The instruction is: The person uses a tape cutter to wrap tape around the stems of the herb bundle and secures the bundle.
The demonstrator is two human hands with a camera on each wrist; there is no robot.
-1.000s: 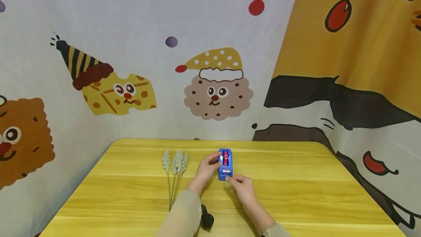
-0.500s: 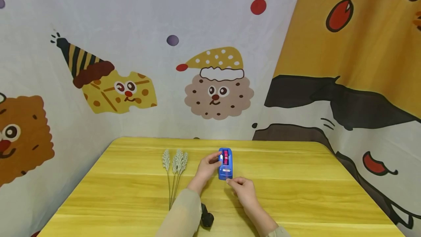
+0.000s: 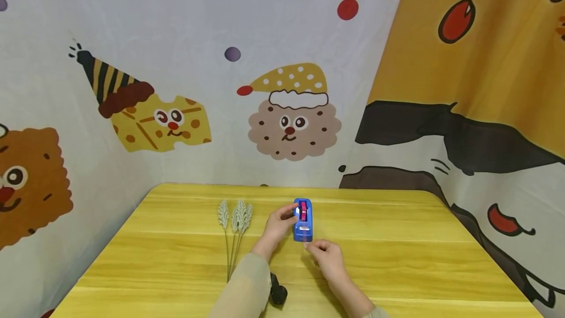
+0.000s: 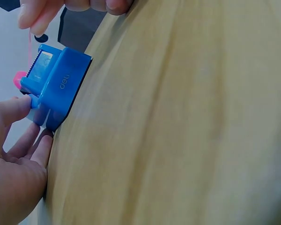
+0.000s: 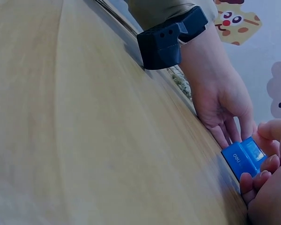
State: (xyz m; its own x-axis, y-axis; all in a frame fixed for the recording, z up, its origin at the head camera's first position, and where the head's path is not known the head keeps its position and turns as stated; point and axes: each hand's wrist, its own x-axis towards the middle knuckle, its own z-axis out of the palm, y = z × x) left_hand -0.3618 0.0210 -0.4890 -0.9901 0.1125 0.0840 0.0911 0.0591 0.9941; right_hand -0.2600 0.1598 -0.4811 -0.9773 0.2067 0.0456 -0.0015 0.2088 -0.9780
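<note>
A blue tape dispenser [image 3: 309, 225] with a bright pink tape roll [image 3: 303, 211] in it stands on the wooden table, serrated cutter towards me. My left hand [image 3: 276, 228] grips its left side, thumb and fingers at the body, as the left wrist view also shows. Just in front of it, my right hand [image 3: 328, 257] pinches the end of the tape. A thin pink strip of tape [image 4: 30, 44] runs from the dispenser up to those fingertips in the left wrist view. In the right wrist view the right hand [image 5: 274, 187] partly covers the dispenser [image 5: 243, 157].
Several grey-green dried-look flower stems [image 3: 238, 220] lie on the table [image 3: 397, 259] to the left of my left arm. A black wrist camera [image 3: 278, 294] sits by the left sleeve. Behind the table's back edge hangs a cartoon-printed curtain [image 3: 198, 38].
My right hand has drawn slightly towards me and away from the dispenser, with the tape end in its fingers. The left hand has stayed on the dispenser.
</note>
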